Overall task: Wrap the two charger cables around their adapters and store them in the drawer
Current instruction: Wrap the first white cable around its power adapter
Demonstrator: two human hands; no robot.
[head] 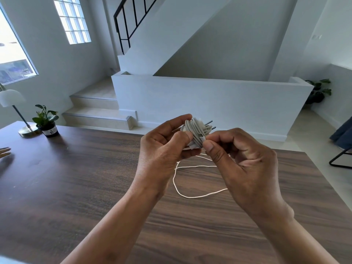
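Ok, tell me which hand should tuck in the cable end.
Right. The right hand already pinches the cable end against the wrapped adapter, which the left hand grips.

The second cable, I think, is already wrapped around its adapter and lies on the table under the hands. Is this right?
Not quite: the head view shows the second cable lying on the table under the hands in loose, unwrapped loops.
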